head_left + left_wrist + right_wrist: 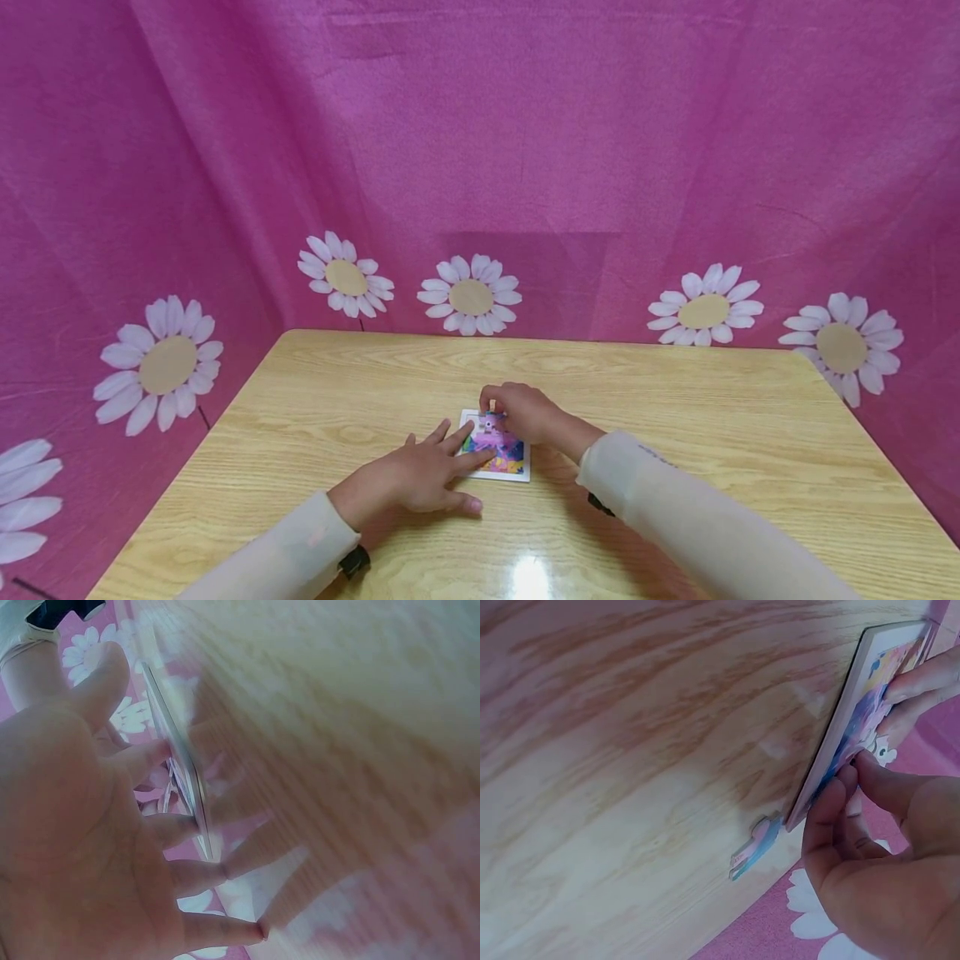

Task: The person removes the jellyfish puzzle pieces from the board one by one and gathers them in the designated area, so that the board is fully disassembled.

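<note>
A: What are the fingers doing?

B: The fingers of the right hand (525,412) are curled, tips pressed onto the far end of the puzzle (497,446). In the right wrist view the thumb and fingertips (840,796) bear down on the colourful picture at the edge of the white frame. Whether they pinch a piece I cannot tell.

A: And the other hand?

B: The left hand (420,477) lies flat, fingers straight and spread. The longest ones reach onto the near left corner of the puzzle; the palm rests on the table (675,400). It grasps nothing.

A: Where does the puzzle sit?

B: Flat on the wooden table, around the middle and toward the near side, between the two hands.

A: Anything loose?

B: One puzzle piece (754,845), pink and blue, lies on the table just beside the frame's corner, apart from the right hand's fingers. Only the right wrist view shows it; in the head view the right hand covers that spot.

A: Around all that?

B: Pale sleeves (675,500), and a pink cloth (525,125) with white daisies (470,295) hung behind and to both sides of the table. The left wrist view is blurred.
</note>
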Tool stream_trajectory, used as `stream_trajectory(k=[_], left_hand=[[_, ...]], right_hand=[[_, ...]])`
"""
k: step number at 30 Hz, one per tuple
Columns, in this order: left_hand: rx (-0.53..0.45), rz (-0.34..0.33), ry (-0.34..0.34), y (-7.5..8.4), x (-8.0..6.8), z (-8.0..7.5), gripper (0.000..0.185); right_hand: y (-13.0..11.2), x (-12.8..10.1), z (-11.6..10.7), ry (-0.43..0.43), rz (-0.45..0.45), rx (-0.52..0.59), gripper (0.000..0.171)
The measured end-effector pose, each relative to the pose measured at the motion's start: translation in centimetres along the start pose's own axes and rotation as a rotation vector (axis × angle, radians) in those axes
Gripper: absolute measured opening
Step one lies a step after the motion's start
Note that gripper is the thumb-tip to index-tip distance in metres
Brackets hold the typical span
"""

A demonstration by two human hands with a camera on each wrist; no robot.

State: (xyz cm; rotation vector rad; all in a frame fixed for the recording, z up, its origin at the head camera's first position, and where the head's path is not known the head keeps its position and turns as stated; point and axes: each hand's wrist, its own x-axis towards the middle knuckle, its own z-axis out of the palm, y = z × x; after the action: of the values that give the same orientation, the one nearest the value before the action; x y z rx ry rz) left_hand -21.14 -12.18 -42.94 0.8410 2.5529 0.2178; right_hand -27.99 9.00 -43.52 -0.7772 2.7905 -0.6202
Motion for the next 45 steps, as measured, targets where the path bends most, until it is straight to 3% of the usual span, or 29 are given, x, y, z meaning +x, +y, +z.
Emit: stream_trajectory(k=[15, 23, 32, 45], left_hand=[[-0.006, -0.005, -0.009, 0.1, -0.1, -0.1, 0.078], [0.005, -0.004, -0.008, 0.1, 0.0, -0.1, 0.079], [0.002, -0.008, -0.012, 0.2, -0.1, -0.1, 0.079], [-0.001, -0.004, -0.012, 0.2, 0.0, -0.1, 0.078]], right_hand=[[0.9, 0.0, 0.1, 0.035, 0.065, 0.220, 0.016], [1.4, 0.0, -0.2, 0.013, 0.061, 0.255, 0.013], [1.8, -0.4, -0.4, 0.043, 0.067, 0.294, 0.010], [3.1, -2.2, -1.2, 0.069, 0.076, 0.377, 0.008]])
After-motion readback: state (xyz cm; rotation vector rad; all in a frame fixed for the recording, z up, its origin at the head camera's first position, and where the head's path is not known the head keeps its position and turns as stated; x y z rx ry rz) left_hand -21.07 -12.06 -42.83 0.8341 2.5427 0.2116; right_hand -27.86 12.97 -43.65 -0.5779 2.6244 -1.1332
